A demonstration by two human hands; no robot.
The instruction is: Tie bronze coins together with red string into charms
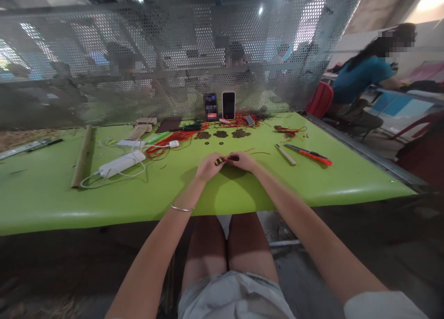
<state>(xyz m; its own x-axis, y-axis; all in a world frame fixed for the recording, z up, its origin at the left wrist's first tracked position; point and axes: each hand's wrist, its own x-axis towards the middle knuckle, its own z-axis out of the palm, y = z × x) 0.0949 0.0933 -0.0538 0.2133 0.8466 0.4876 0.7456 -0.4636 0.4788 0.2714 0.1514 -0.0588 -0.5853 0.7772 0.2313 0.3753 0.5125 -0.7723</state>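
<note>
My left hand [209,165] and my right hand [243,161] meet over the middle of the green table [243,194]. Both are closed in a pinch around a small dark and yellowish piece [222,160] held between them; I cannot make out what it is. A thin red strand [255,151] trails away just beyond my right hand. A thin bangle sits on my left wrist.
Red wires [173,141], a white power strip [121,163] with cable, a wooden stick [82,156], dark discs [221,134], two upright phones [220,106], an orange utility knife [310,154]. A perforated metal screen stands behind. A person in blue [364,78] sits at right.
</note>
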